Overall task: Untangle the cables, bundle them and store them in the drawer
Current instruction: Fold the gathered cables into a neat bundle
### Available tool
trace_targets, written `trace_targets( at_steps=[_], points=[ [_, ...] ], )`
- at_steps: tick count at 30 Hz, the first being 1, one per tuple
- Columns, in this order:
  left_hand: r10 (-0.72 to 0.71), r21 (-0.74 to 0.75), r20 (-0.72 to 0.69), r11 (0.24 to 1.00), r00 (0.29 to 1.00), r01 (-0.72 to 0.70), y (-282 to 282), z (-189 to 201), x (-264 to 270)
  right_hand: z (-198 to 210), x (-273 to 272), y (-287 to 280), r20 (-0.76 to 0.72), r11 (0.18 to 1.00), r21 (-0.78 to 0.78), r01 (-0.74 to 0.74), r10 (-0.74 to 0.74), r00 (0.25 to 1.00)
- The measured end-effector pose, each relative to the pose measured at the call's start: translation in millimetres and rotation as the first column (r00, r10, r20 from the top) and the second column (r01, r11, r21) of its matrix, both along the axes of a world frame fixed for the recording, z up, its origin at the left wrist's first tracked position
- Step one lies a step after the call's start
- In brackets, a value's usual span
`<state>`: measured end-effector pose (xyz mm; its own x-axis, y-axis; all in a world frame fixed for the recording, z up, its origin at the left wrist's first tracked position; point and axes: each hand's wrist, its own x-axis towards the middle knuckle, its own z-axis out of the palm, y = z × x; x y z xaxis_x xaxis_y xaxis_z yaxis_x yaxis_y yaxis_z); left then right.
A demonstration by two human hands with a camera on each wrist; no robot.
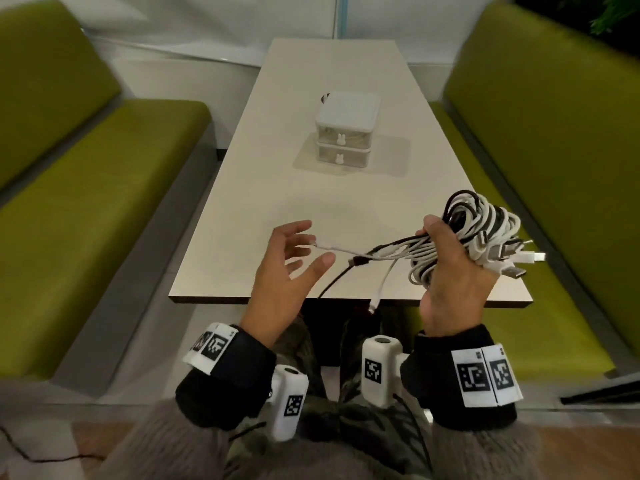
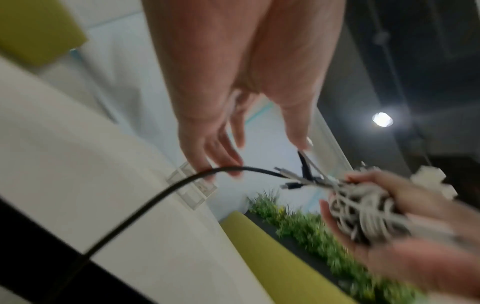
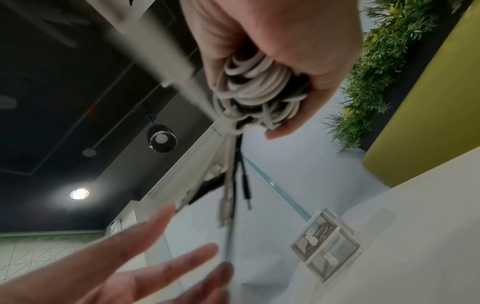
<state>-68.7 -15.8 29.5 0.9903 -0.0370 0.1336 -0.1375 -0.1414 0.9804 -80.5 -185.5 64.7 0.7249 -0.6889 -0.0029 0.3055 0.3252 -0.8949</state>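
Above the table's (image 1: pixel 242 202) near edge, the right hand (image 1: pixel 450 268) grips the tangled cables (image 1: pixel 485 230), light and floppy. The left hand (image 1: pixel 287 268), fingers spread and holding nothing, hovers by loose plug ends (image 1: pixel 360 260), probably the best place to pull from. Both drawers (image 1: pixel 343 147) sit closed at mid-table.

- Cables (image 1: pixel 481 233): tangled white and black bundle, raised above the counter's (image 1: pixel 311 202) near right corner, loose ends trailing left.
- Drawer unit (image 1: pixel 344 133): white, two stacked drawers, both closed, mid-counter.
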Motion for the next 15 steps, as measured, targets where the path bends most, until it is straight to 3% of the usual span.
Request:
trace_targets(
  at_steps=[2,3,6,9,12,15],
  points=[
    [0.072,-0.019,0.182,0.997,0.981,-0.069,-3.1,0.3,-10.7,1.9,1.4,2.2,-0.006,0.997,0.045,0.064,-0.064,0.998],
    [-0.003,0.004,0.195,1.0,0.981,0.002,-5.8,3.4,-15.8,3.6,2.2,4.8,-0.002,0.996,0.05,0.07,-0.07,0.998],
    [-0.375,0.088,0.039,0.925,0.926,0.371,-15.9,8.2,-23.2,-2.6,2.6,11.6,0.02,0.998,-0.009,0.065,-0.065,0.998],
    [-0.389,0.016,0.009,0.921,0.921,0.389,-15.2,15.3,-18.4,-15.8,0.6,16.8,-0.124,0.984,-0.144,-0.11,0.092,0.988],
    [-0.47,0.066,-0.036,0.879,0.882,0.471,-13.7,19.5,-13.1,-16.4,0.9,15.9,-0.175,0.972,-0.115,-0.206,0.185,0.967],
    [-0.513,0.006,-0.231,0.849,0.826,0.529,-16.4,18.8,-10.1,-13.9,-0.6,16.1,-0.158,0.961,-0.048,-0.274,0.264,0.952]
  ],
)
